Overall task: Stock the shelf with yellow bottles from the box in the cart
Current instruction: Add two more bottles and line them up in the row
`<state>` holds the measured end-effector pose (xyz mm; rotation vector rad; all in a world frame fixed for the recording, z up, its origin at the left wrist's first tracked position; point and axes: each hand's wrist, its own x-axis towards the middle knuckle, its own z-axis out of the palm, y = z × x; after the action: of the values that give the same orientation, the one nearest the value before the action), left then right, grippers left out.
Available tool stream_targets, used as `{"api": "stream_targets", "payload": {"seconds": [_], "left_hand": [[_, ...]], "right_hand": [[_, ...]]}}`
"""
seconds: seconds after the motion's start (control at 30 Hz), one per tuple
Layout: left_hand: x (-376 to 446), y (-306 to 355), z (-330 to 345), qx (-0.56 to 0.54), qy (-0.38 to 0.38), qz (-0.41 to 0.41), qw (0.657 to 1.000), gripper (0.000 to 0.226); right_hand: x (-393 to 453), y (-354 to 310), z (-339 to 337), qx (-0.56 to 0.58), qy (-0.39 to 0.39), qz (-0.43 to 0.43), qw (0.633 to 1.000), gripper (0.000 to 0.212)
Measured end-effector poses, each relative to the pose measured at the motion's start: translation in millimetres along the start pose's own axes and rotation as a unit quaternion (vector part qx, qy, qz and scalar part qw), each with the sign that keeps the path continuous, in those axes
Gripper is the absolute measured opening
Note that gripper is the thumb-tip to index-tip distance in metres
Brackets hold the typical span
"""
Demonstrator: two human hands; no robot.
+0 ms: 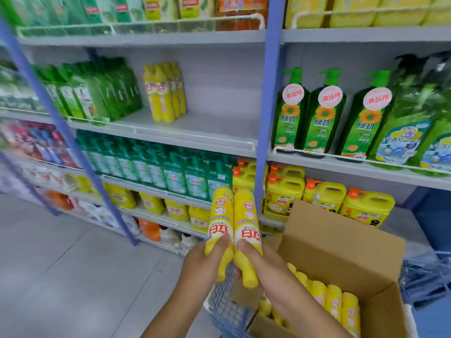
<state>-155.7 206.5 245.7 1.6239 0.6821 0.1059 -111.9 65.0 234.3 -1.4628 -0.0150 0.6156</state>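
Note:
I hold two yellow bottles side by side, caps pointing down toward me, above the cart's front edge. My left hand (203,267) grips the left bottle (218,215) and my right hand (264,269) grips the right bottle (247,215). Below right, an open cardboard box (341,245) sits in the blue wire cart (227,311) and holds several more yellow bottles (334,298). On the middle shelf (195,128), a small group of the same yellow bottles (164,93) stands upright, with bare shelf to its right.
Green bottles (97,93) stand left of the shelved yellow ones. A blue upright post (269,93) divides the bays; green pump bottles (324,113) fill the right bay. Teal bottles and yellow jugs (283,191) sit on lower shelves. Grey floor lies at left.

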Motion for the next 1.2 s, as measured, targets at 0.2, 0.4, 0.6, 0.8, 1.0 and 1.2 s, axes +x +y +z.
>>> {"api": "stream_targets", "payload": {"seconds": [0.2, 0.4, 0.6, 0.8, 1.0, 1.2], "left_hand": [[48, 13, -102, -0.023, 0.018, 0.034, 0.999, 0.046], [106, 29, -210, -0.003, 0.045, 0.053, 0.998, 0.025], [156, 48, -284, 0.000, 0.056, 0.058, 0.997, 0.031], [220, 70, -312, 0.001, 0.050, 0.042, 0.998, 0.049], [280, 111, -309, 0.003, 0.060, 0.041, 0.997, 0.042], [332, 147, -305, 0.023, 0.065, 0.038, 0.997, 0.039]], "right_hand": [[44, -26, 108, 0.003, 0.005, -0.022, 1.000, 0.042], [91, -51, 219, 0.022, 0.014, -0.029, 0.999, 0.041], [135, -71, 282, 0.001, 0.033, -0.032, 0.999, 0.042], [188, -99, 305, -0.022, 0.021, -0.050, 0.998, 0.057], [255, -137, 314, -0.028, -0.009, -0.064, 0.997, 0.053], [310, -161, 319, -0.012, 0.000, -0.051, 0.999, 0.062]]}}
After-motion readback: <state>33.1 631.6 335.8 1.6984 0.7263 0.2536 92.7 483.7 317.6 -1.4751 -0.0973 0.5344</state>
